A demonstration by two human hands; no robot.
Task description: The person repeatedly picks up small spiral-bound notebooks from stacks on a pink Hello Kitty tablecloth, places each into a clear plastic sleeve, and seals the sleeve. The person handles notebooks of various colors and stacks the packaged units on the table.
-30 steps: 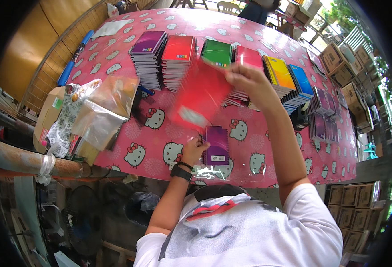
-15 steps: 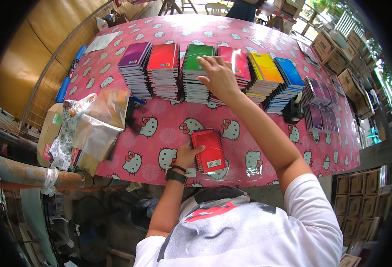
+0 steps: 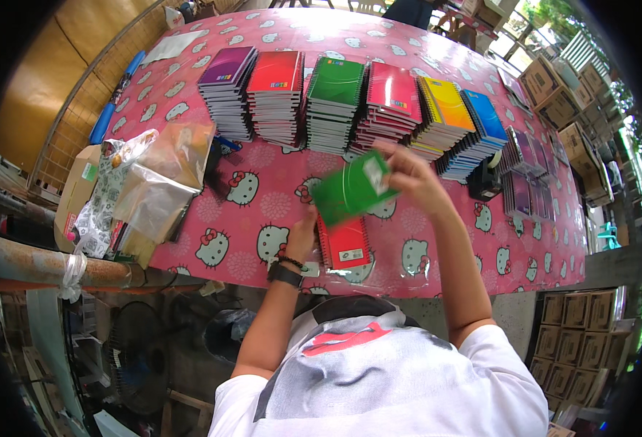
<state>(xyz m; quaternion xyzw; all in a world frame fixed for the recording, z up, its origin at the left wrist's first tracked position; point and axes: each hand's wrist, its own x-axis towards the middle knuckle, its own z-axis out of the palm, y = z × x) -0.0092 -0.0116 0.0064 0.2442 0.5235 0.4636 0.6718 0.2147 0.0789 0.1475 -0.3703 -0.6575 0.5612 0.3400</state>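
Observation:
A green spiral notebook [image 3: 343,193], blurred by motion, is pinched at its right end in my right hand [image 3: 412,175]. It hangs tilted above a red spiral notebook [image 3: 346,247] lying near the table's front edge. My left hand [image 3: 302,237] is closed at the left edge of the red notebook; its fingertips are partly hidden by the green one. Beyond my hands stand stacks of notebooks in a row: purple [image 3: 226,67], red [image 3: 276,71], green [image 3: 335,80], pink [image 3: 394,95], yellow [image 3: 447,102] and blue [image 3: 485,115].
Clear plastic sleeves [image 3: 157,200] lie at the left beside a patterned bag [image 3: 106,197]. A black tape dispenser [image 3: 485,182] and more purple notebooks [image 3: 525,175] sit on the right. Cartons [image 3: 576,320] are stacked past the table's right side. A rusty pipe [image 3: 29,262] runs along the left.
My right hand has come back from the green stack toward me with a green notebook. That notebook now covers the upper part of the red one. The view has shifted slightly.

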